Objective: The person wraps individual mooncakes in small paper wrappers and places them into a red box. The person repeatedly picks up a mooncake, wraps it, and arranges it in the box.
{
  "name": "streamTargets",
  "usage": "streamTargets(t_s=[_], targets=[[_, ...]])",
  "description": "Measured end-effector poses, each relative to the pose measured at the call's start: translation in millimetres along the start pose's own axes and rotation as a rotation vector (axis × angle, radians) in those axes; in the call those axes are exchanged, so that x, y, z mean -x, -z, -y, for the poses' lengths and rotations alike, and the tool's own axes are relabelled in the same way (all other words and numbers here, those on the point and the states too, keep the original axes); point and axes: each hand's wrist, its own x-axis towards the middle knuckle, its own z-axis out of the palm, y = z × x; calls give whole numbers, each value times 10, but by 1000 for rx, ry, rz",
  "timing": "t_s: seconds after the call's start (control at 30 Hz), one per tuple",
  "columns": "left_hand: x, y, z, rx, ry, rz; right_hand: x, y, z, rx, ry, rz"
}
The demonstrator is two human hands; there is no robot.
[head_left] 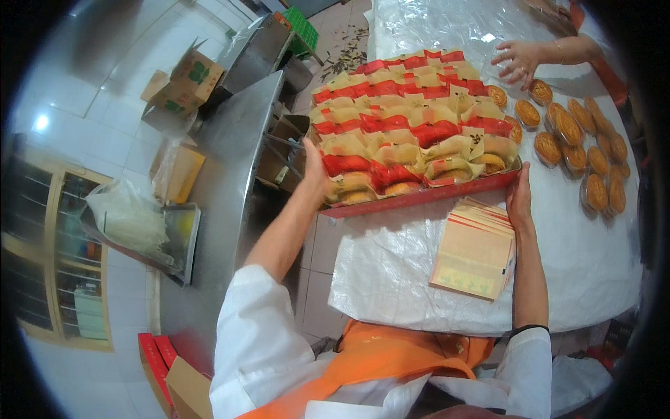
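A shallow red box [426, 197] is held between my hands over the near left part of the table. It is packed with rows of golden mooncakes in cream and red paper bags [401, 133]. My left hand [315, 166] grips its left end, and my right hand [518, 197] grips its near right corner; some fingers of both are hidden by the box. Just below the box, beside my right forearm, lies a fanned stack of flat cream paper bags [471, 251].
Loose mooncakes [548, 149] in clear wrapping are spread over the white-covered table [391, 293] at right. Another person's hand [518, 61] reaches over them from the far right. To the left stands a metal counter [241, 160] with cartons [185, 80] and a tray [183, 241].
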Motion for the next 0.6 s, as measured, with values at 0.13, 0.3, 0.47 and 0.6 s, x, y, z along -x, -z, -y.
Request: streamTargets(t_s=[0.13, 0.3, 0.47, 0.6], targets=[[-562, 72, -283, -84, -203, 64, 31, -24, 48, -16, -21, -31], [-747, 284, -91, -152, -343, -182, 35, -35, 54, 55, -55, -54], [-855, 447, -117, -70, -269, 4, 23, 14, 34, 55, -82, -70], [-951, 481, -74, 21, -95, 250, 22, 58, 15, 54, -56, -57]])
